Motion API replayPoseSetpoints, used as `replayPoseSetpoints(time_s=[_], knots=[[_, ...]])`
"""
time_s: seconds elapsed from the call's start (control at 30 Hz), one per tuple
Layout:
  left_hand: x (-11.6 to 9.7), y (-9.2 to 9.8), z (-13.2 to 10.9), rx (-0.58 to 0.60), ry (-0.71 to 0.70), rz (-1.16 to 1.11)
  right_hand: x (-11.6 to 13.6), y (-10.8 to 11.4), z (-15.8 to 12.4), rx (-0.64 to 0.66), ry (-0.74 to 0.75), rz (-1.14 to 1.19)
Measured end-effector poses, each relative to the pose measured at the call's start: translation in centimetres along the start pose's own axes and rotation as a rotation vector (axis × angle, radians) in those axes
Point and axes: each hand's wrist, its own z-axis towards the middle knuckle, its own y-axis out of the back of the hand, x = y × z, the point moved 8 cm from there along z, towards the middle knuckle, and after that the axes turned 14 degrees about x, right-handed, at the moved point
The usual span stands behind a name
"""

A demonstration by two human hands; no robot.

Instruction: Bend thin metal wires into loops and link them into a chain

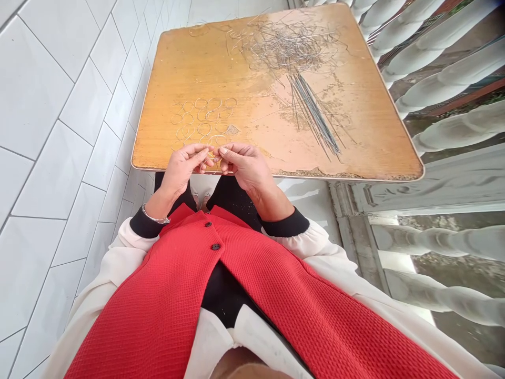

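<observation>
My left hand (181, 168) and my right hand (246, 166) meet at the near edge of a worn wooden table (252, 68). Both hands pinch a thin wire ring (211, 158) between their fingertips. Just beyond my fingers lie several finished wire rings (203, 118) laid flat in rows. A bundle of straight wires (315, 113) lies to the right of them. A tangled heap of loose wire (290, 45) sits at the far side of the table.
White tiled floor (59, 131) runs along the left. A white stone balustrade (445, 89) stands close on the right. My red vest and white sleeves fill the lower part of the view.
</observation>
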Motion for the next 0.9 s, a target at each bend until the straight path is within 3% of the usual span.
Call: replayPoseSetpoints(time_s=[0.23, 0.43, 0.57, 0.9], knots=[[-0.7, 0.0, -0.3, -0.038, 0.052, 0.095, -0.1, 0.4, 0.0, -0.081, 0.016, -0.054], [-1.9, -0.4, 0.1, -0.034, -0.002, 0.213, 1.1, 0.7, -0.2, -0.205, 0.145, -0.410], [-2.0, -0.6, 0.4, -0.005, 0.021, 0.257, 2.0, -0.2, -0.1, -0.205, 0.200, -0.640], [-1.2, -0.6, 0.3, 0.040, 0.053, 0.213, 2.8, -0.4, 0.2, -0.270, 0.243, -0.885]])
